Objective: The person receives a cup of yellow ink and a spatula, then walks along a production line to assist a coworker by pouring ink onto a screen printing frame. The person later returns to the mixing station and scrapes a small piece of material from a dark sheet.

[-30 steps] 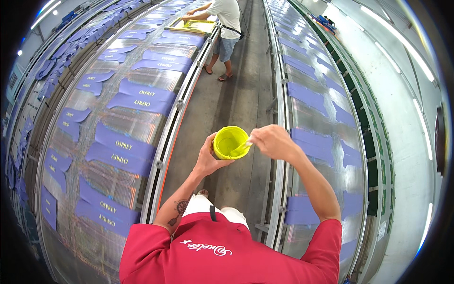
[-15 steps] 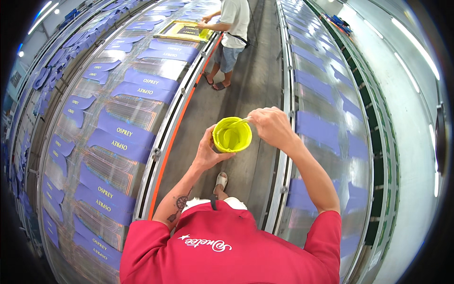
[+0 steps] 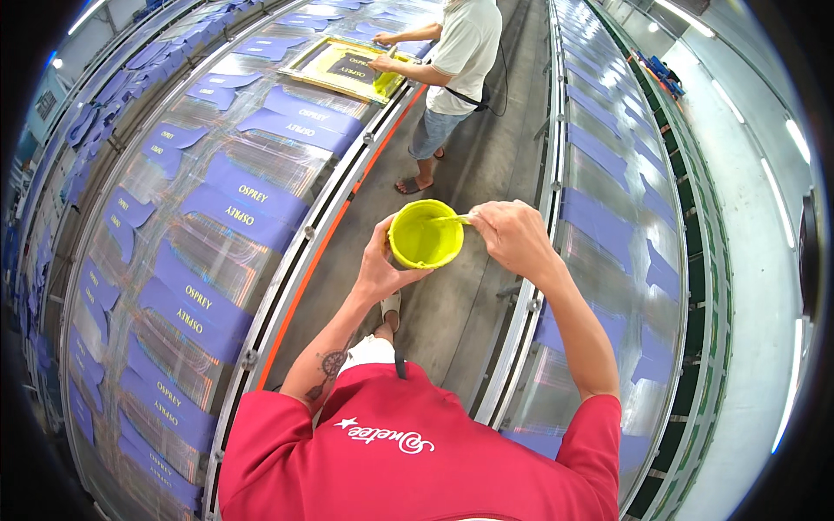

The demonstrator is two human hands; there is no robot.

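My left hand (image 3: 382, 260) is closed around a yellow cup (image 3: 426, 236) of bright yellow, thick-looking ink, held upright over the aisle in front of me. A thin pale stirring stick (image 3: 455, 218) crosses the cup's rim at the right, its lower end in the ink. My right hand (image 3: 508, 230) pinches the stick's outer end just right of the cup. My forearms reach up from the red shirt that fills the lower part of the view.
Long printing tables (image 3: 309, 233) line both sides, carrying purple cut pieces (image 3: 248, 208) with yellow lettering. Ahead on the left, a co-worker (image 3: 460, 65) handles a yellow-smeared screen frame (image 3: 343, 69). A grey concrete aisle (image 3: 447, 321) runs between, with a foot of mine below.
The co-worker and screen appear nearer, and the table pieces have shifted in view as I advance along the aisle. The cup has risen slightly in the picture, still held, with the stick's angle changed.
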